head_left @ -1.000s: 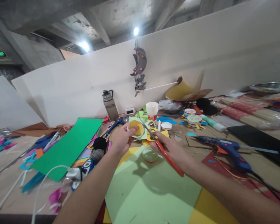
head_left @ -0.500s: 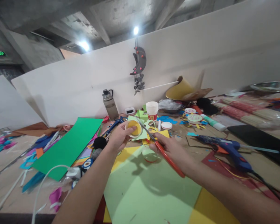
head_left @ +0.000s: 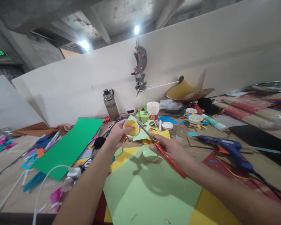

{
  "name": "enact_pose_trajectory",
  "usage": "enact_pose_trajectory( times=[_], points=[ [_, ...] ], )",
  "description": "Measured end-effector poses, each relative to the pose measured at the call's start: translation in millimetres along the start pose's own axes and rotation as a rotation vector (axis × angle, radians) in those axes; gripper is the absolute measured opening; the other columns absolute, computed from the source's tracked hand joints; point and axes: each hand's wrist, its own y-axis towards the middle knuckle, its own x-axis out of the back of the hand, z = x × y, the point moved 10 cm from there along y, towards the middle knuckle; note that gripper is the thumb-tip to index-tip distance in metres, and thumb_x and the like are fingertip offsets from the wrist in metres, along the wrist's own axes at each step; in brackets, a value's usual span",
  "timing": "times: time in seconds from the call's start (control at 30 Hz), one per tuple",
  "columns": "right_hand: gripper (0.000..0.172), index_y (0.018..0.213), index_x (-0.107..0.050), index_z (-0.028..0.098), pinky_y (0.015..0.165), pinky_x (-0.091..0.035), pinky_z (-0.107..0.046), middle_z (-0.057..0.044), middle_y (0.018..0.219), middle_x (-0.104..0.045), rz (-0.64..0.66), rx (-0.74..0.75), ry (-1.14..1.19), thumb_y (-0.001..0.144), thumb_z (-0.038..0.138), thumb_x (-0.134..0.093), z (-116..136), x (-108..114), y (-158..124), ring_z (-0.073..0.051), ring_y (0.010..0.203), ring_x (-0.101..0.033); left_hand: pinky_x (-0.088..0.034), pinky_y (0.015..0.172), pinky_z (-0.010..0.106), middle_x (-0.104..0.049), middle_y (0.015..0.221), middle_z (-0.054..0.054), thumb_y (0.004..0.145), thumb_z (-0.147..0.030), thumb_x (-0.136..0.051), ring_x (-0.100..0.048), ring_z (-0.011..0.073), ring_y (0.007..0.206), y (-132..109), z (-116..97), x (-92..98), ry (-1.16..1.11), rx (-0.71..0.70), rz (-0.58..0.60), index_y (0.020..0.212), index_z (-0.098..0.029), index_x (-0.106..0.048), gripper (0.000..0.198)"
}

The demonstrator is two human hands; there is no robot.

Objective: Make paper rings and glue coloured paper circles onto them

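Note:
Between the thumb and fingers of my left hand [head_left: 115, 135] is a round white-rimmed disc [head_left: 135, 131] with a yellow centre. A light green paper piece [head_left: 142, 133] shows behind and to the right of it. My right hand [head_left: 170, 148] is closed around scissors [head_left: 169, 158] with red handles. Their blades point up and left, close to the green paper; whether they touch it I cannot tell. Below the hands, a light green sheet [head_left: 152, 193] lies over yellow paper [head_left: 208, 207]. A green disc [head_left: 150, 154] rests near that sheet's far edge.
Stacked paper cups [head_left: 152, 109] and a grey bottle [head_left: 111, 104] stand at the back. At right lies a blue glue gun [head_left: 234, 150] with its cord. A green sheet [head_left: 67, 148] and a white cable plug [head_left: 74, 172] are at left. Paper scraps surround the hands.
My left hand has shifted slightly left with the white-rimmed disc, away from the scissors. A small green circle now shows more fully beside my left wrist. My right hand has hardly moved.

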Motion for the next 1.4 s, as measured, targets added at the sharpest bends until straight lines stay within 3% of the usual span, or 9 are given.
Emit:
enact_pose_trajectory(
  times=[0.13,0.33,0.57,0.77,0.97,1.23,1.4],
  points=[
    [0.026,0.085,-0.051,0.022,0.049,-0.032,-0.023,0.005,0.063,-0.048,-0.007,-0.014,0.035,0.088,0.048,-0.052,-6,-3,-1,-0.012,0.056,-0.044,-0.045,0.055,0.017,-0.065,0.072,-0.002,0.058,-0.017,-0.082,-0.058,0.0074,0.059,0,1,0.1,-0.028,-0.016,-0.036,0.081,-0.016,-0.065,0.028],
    [0.025,0.091,-0.052,0.023,0.054,-0.037,-0.025,0.003,0.072,-0.058,-0.004,0.001,0.020,0.089,0.047,-0.052,0,0,-1,-0.013,0.062,-0.049,-0.045,0.054,0.018,-0.067,0.071,0.001,0.054,-0.018,-0.084,-0.059,0.0090,0.057,-3,7,-11.5,0.003,0.039,0.005,0.085,-0.014,-0.068,0.035],
    [0.027,0.086,-0.051,0.023,0.052,-0.036,-0.024,0.004,0.067,-0.055,-0.013,-0.011,0.008,0.088,0.050,-0.052,-1,2,-1,-0.013,0.059,-0.048,-0.045,0.053,0.018,-0.066,0.069,0.000,0.052,-0.018,-0.084,-0.059,0.0093,0.057,-3,6,-7.0,0.032,0.058,-0.023,0.081,-0.014,-0.067,0.034],
    [0.031,0.081,-0.050,0.022,0.052,-0.035,-0.023,0.004,0.067,-0.052,-0.027,0.013,0.017,0.088,0.052,-0.051,-4,0,1,-0.012,0.060,-0.046,-0.048,0.054,0.018,-0.068,0.079,0.002,0.054,-0.015,-0.083,-0.062,0.0104,0.061,-3,3,0.8,0.053,0.033,-0.079,0.096,-0.015,-0.065,0.046],
    [0.028,0.085,-0.052,0.022,0.050,-0.033,-0.023,0.005,0.064,-0.048,-0.035,-0.004,0.042,0.088,0.050,-0.052,-5,1,1,-0.012,0.058,-0.043,-0.054,0.061,0.021,-0.070,0.088,0.002,0.050,-0.009,-0.084,-0.067,0.0126,0.069,-1,0,5.1,-0.081,-0.022,-0.138,0.107,-0.018,-0.059,0.062],
    [0.022,0.089,-0.050,0.023,0.057,-0.039,-0.024,0.003,0.073,-0.055,-0.066,0.021,0.100,0.088,0.045,-0.051,1,3,-1,-0.013,0.063,-0.048,-0.055,0.065,0.024,-0.070,0.092,0.002,0.056,-0.017,-0.085,-0.067,0.0143,0.077,-2,16,-6.3,-0.221,-0.036,-0.219,0.101,-0.018,-0.060,0.052],
    [0.022,0.088,-0.048,0.023,0.052,-0.036,-0.023,0.004,0.067,-0.054,-0.079,-0.005,0.125,0.088,0.044,-0.053,-2,3,0,-0.012,0.057,-0.045,-0.055,0.068,0.025,-0.068,0.093,0.000,0.059,-0.021,-0.084,-0.066,0.0137,0.078,-10,22,-16.1,-0.217,-0.042,-0.273,0.100,-0.020,-0.058,0.049]
  ],
)
